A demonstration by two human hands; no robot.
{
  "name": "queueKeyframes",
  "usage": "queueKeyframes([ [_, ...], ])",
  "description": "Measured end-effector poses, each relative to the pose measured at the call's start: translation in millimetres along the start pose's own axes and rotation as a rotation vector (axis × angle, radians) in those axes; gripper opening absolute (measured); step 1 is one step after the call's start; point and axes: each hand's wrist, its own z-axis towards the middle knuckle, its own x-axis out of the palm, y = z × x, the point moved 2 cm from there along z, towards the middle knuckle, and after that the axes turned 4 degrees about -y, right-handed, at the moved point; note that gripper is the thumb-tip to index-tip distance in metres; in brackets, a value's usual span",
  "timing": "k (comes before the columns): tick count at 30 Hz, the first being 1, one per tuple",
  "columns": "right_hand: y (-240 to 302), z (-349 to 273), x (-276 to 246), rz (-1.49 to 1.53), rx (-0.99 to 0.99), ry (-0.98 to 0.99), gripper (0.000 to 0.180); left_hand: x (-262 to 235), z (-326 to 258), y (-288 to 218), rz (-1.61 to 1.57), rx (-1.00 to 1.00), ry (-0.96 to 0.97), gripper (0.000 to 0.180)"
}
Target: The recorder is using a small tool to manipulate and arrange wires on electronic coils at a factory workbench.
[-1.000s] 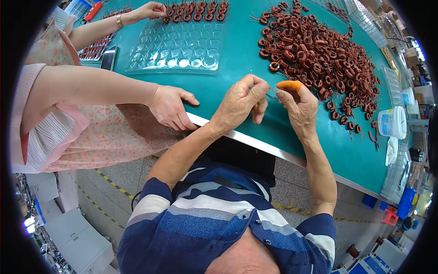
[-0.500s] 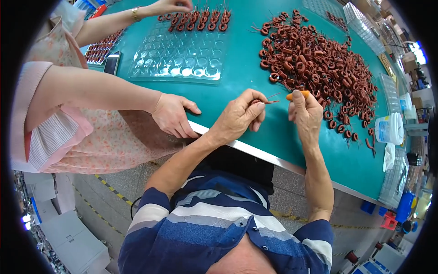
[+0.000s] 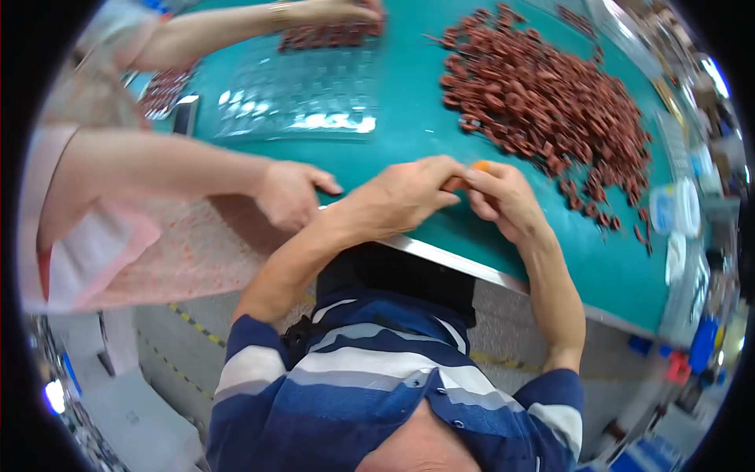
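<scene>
Over the near part of the table, my left hand [image 3: 405,195] pinches a small reddish-brown wire-wound ring coil [image 3: 453,185]; its fingers hide most of it. My right hand [image 3: 507,197] is closed against the coil's right side, thumb and fingers pressed together where its wire leads are. An orange cover [image 3: 481,166] shows at a fingertip of that hand. Motion blur hides which part of the coil the right fingers grip. Beyond my hands lies a large heap of similar coils [image 3: 543,110].
Left of me, a co-worker's hand [image 3: 287,195] rests at the table edge; the other hand [image 3: 342,11] is over coils in a clear plastic tray [image 3: 291,94]. A phone [image 3: 185,115] lies beside the tray. White tubs [image 3: 675,208] stand at the right.
My hands have come together; my right hand has moved left to the coil, and my left hand has shifted slightly right. The co-worker's far hand has moved right over the tray.
</scene>
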Motion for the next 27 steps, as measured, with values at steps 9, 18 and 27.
queueKeyframes([
  [9,2,-13,13,-0.278,-0.435,-0.391,0.016,24,-3,14,-0.756,-0.268,-0.151,0.029],
  [18,5,-13,16,-0.379,-0.575,-0.277,0.014,45,-11,13,-0.857,-0.281,-0.256,0.019],
  [27,4,-8,23,-0.283,-0.632,-0.223,0.014,42,-13,15,-0.973,-0.289,-0.304,0.017],
])
